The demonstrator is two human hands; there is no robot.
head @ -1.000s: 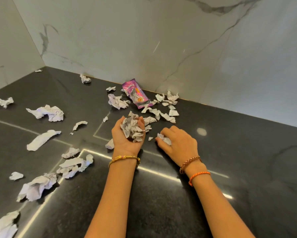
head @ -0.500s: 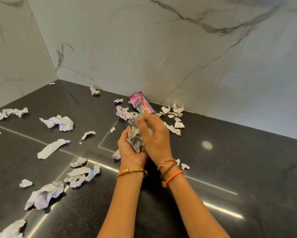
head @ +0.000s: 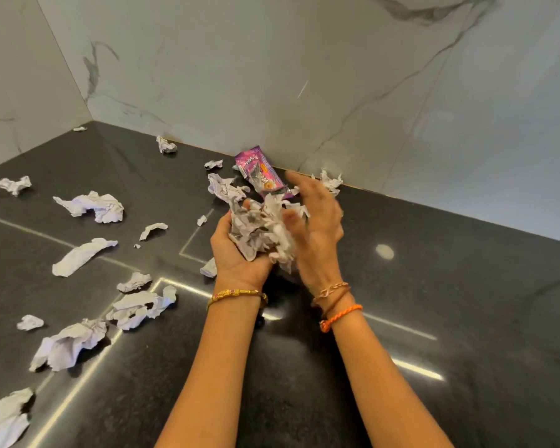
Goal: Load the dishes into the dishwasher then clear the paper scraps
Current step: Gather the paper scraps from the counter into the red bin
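My left hand (head: pixel 236 253) is cupped palm-up and holds a wad of torn white paper scraps (head: pixel 260 231) above the black counter (head: pixel 433 302). My right hand (head: pixel 317 218) is beside the wad on its right, blurred, with fingers spread and fairly straight, touching the scraps. A purple snack wrapper (head: pixel 260 174) lies just behind the hands near the wall. Several more crumpled scraps lie across the counter to the left, such as a large one (head: pixel 92 206) and a long strip (head: pixel 79 255).
White marble walls (head: pixel 272 76) meet in a corner at the back left. More scraps sit by the wall (head: pixel 166 145) and at the front left (head: pixel 66 345). A scrap (head: pixel 332 182) lies behind my right hand.
My right hand brought the scraps it picked up over to the left hand's wad and has now come off to the wad's right side with fingers spread. The wad is larger.
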